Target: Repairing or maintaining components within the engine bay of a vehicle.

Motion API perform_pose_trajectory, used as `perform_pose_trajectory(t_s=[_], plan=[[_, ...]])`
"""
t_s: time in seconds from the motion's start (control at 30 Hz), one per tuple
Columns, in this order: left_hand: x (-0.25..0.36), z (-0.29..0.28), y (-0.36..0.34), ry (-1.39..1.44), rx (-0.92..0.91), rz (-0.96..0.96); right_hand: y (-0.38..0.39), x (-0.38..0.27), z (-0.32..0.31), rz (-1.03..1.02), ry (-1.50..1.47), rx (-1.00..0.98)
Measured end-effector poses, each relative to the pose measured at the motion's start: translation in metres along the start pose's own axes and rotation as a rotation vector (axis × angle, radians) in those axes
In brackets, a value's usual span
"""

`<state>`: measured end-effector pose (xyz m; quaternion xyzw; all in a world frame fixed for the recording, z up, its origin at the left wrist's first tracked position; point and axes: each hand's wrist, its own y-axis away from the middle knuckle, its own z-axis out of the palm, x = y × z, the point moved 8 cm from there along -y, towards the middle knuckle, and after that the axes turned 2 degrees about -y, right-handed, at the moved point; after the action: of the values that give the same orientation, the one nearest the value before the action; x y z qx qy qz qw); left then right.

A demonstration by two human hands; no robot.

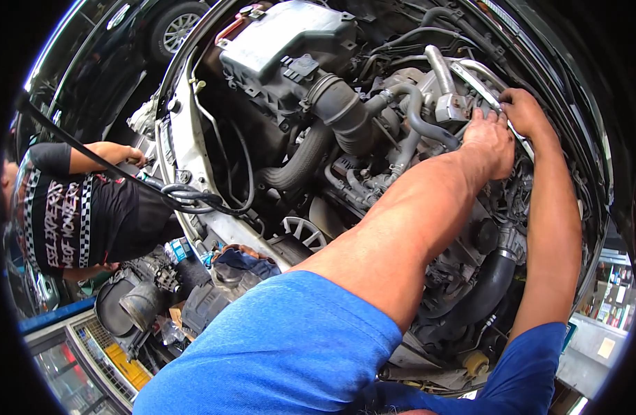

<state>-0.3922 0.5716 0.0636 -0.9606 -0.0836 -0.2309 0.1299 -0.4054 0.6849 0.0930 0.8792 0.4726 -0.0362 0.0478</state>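
Both my hands are deep in the engine bay, at the far right of the engine (401, 155). My right hand (529, 114) is closed, its fingers and thumb pinching a long, slim silver metal bar (475, 81) that slants down to the right. Just left of it, my left hand (489, 142) reaches in with bent fingers against the engine beside the bar. Its fingertips are hidden, and what they grip cannot be made out. A silver metal pipe with a boxy end (451, 104) and a curved grey hose (422, 114) lie close to my left hand.
An air filter box (290, 41) with a wide black intake duct (342, 114) fills the far left of the bay. A black cable (186, 197) hangs over the front edge. At left another person (89, 207) stands near removed parts (134, 304). A thick black hose (477, 290) runs under my arms.
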Motion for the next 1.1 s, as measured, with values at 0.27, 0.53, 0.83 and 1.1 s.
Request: perform_pose_trajectory(t_s=[0.27, 0.53, 0.83, 1.1], plan=[[0.005, -0.005, 0.003, 0.029, 0.002, 0.013, 0.005, -0.001, -0.002, -0.062, 0.022, 0.016], [0.002, -0.002, 0.005, 0.035, -0.046, 0.017, -0.004, -0.002, 0.004, 0.030, 0.101, -0.002], [0.004, -0.008, 0.002, 0.009, -0.042, 0.021, -0.010, 0.011, 0.003, 0.133, 0.119, 0.048], [0.010, -0.002, 0.005, 0.000, 0.012, 0.056, 0.004, 0.007, 0.001, 0.107, 0.112, 0.075]])
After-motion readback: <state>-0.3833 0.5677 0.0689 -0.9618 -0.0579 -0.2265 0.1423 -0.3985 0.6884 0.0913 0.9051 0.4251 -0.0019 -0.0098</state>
